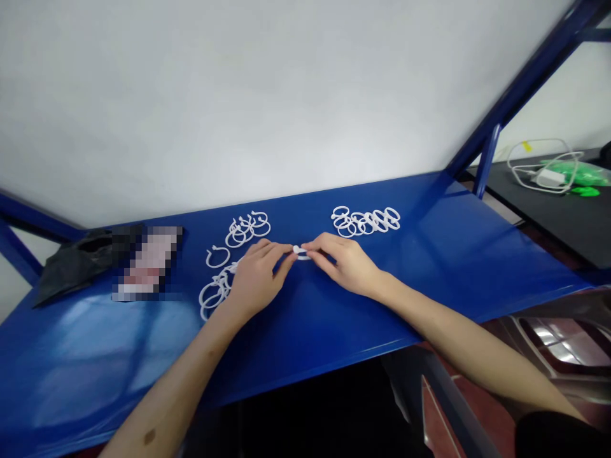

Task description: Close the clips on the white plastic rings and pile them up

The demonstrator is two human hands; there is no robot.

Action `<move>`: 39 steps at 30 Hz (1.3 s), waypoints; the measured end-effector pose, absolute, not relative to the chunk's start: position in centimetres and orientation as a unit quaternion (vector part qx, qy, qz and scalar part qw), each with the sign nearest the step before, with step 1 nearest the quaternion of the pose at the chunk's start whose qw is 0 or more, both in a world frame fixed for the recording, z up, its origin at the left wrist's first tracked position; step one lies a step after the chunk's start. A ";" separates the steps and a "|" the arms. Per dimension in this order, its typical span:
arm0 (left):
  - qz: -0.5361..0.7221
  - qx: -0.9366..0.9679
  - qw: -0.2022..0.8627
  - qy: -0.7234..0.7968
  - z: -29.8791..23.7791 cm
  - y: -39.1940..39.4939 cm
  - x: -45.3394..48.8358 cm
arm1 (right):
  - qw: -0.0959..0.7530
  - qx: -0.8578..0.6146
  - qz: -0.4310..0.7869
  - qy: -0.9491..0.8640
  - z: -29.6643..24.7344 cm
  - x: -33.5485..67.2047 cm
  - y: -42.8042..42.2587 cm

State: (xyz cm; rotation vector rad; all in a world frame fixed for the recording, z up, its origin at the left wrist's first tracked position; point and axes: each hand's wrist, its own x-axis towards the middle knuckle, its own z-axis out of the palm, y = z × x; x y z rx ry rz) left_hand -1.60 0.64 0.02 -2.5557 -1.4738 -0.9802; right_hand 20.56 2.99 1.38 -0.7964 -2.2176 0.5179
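Between my hands, just above the blue shelf, is a white plastic ring (303,257). My left hand (261,273) pinches its left side near a small knob, thumb against fingertips. The fingers of my right hand (347,261) close on the ring's right side. Left of my left hand lie open white rings with gaps at their tops: a cluster (238,234) behind, a single ring (217,257), and a pile (214,296) partly hidden by the hand. Beyond my right hand, several white rings (365,221) lie overlapped in a row, and most look closed.
The blue shelf (305,331) backs onto a pale wall. At its left lie a black bag (81,261) and a blurred-out flat object (150,264). Blue metal posts (487,159) stand at the right, with a white charger and cable (548,178) on a black table beyond.
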 end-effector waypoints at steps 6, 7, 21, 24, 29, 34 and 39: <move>-0.217 -0.736 0.117 -0.631 -1.0 2.4 -5.1 | 0.364 -0.437 0.011 -0.822 1.8 24.0 6.4; -0.200 -0.724 0.112 -0.651 -1.1 2.6 -5.5 | 0.362 -0.454 -0.012 -0.814 1.6 24.7 7.0; -0.174 -0.718 0.113 -0.664 -1.2 2.7 -6.4 | 0.296 -0.493 -0.096 -0.812 -0.3 26.9 9.4; -0.185 -0.706 0.102 -0.675 -0.7 2.4 -6.1 | 0.298 -0.500 -0.091 -0.808 0.2 26.5 8.9; -0.236 -0.685 0.120 -0.679 0.5 2.0 -5.6 | 0.312 -0.476 -0.067 -0.819 0.9 25.3 7.7; -0.346 -0.722 0.123 -0.586 0.9 1.4 -4.1 | 0.346 -0.405 0.083 -0.842 1.0 22.9 5.7; -0.376 -0.794 0.097 -0.468 0.2 0.2 -1.5 | 0.345 -0.346 0.371 -0.790 0.8 20.2 3.1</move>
